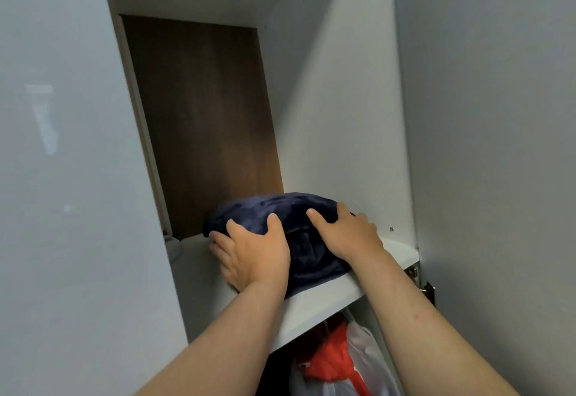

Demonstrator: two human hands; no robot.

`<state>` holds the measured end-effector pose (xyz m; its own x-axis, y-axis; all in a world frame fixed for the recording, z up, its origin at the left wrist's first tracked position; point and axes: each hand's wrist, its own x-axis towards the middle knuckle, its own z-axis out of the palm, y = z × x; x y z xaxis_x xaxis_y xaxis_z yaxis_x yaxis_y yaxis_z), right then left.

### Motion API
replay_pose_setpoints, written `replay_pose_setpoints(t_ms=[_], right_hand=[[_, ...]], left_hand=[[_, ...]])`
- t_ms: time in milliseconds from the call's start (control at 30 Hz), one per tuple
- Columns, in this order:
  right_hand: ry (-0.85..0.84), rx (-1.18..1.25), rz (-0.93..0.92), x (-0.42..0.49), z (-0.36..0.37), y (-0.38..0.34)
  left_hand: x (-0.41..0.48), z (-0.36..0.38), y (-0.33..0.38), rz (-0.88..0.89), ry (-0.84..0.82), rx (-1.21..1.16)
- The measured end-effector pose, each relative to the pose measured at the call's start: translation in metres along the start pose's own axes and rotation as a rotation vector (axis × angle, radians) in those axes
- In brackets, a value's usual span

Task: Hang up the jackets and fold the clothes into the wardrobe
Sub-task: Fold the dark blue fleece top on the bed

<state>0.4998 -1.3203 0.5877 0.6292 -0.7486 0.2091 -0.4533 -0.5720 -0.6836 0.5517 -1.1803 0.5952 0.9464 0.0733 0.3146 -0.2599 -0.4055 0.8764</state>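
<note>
A folded navy fleece bundle (258, 205) lies on the white shelf (324, 302) of the wardrobe. It takes up most of the shelf's width and sits close to its front edge. Its long axis runs side to side, roughly parallel to that front edge, and its rounded top bulges upward. The creased, layered folds face the person at the front of the shelf, while the smooth hump faces the shelf's back.

The left hand (249, 255) grasps the end of the bundle at the shelf's left side. Its thumb is hooked over the top and its fingers are wrapped along the end, down toward the shelf board. The right hand (349, 233) lies released and flat on the top of the bundle toward the shelf's right side, fingers spread and pressing on the cloth. Both bare forearms reach up from below the shelf's front edge.

Behind the shelf stands a dark wooden back panel (202, 115), and a white side wall (343, 99) rises from the shelf's right end. Beneath the shelf hang a red garment (336, 352) and, just beside it, a white garment (364, 352). A metal hinge (427, 289) sits at the shelf's right front corner, where the open grey door (498, 146) is attached.
</note>
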Motion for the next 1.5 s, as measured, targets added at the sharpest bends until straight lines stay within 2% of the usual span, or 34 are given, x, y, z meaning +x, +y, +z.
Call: replay_pose_setpoints(t_ms=[100, 200, 733, 1267, 1500], right_hand=[[-0.003, 0.085, 0.04, 0.005, 0.011, -0.006], [-0.038, 0.156, 0.073, 0.017, 0.013, -0.015], [-0.17, 0.101, 0.019, 0.102, 0.05, -0.019], [-0.143, 0.135, -0.093, 0.153, 0.095, -0.017], [-0.146, 0.119, -0.11, 0.155, 0.097, -0.018]], left_hand=[[0.016, 0.006, -0.011, -0.092, -0.026, -0.037], [0.027, 0.012, -0.014, -0.083, -0.025, -0.066], [0.1, 0.076, -0.021, -0.073, 0.022, 0.099], [0.145, 0.107, -0.037, -0.046, 0.105, 0.143], [0.149, 0.108, -0.039, -0.046, 0.091, 0.162]])
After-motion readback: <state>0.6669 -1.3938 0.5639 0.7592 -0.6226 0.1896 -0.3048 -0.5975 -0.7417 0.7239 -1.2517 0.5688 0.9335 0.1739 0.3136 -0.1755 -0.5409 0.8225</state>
